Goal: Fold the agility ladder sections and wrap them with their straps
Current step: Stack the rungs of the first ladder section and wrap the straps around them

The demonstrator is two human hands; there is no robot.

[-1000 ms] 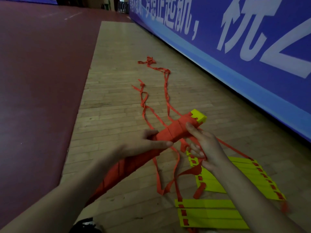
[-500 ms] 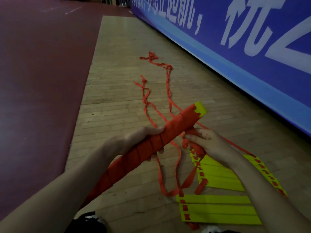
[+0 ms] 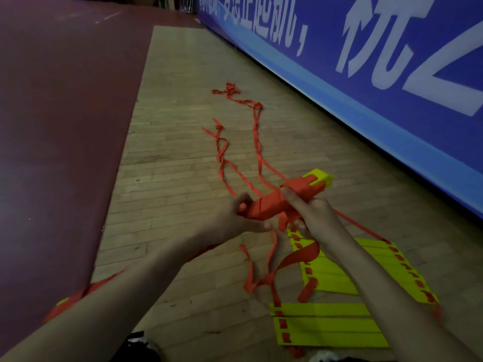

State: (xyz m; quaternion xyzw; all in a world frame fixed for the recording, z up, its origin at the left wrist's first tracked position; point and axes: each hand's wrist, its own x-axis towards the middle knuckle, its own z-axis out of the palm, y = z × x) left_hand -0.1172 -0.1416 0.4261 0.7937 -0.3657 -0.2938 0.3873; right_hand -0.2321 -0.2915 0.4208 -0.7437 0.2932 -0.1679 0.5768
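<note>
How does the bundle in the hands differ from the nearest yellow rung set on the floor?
The bundle is held up by the left hand and right hand; the nearest rung set lies flat on the wooden floor. The bundle is wound in orange strap, only its yellow end showing; the rung set is unwrapped, its yellow faces bare. Both are yellow rungs on orange strap.

Pale wooden floor (image 3: 170, 178) runs ahead, dark red flooring (image 3: 65, 126) along its left; loose orange straps (image 3: 257, 126) snake over the boards; near stack of yellow rungs (image 3: 326, 325) lies flat, second stack (image 3: 339, 278) just beyond.
</note>
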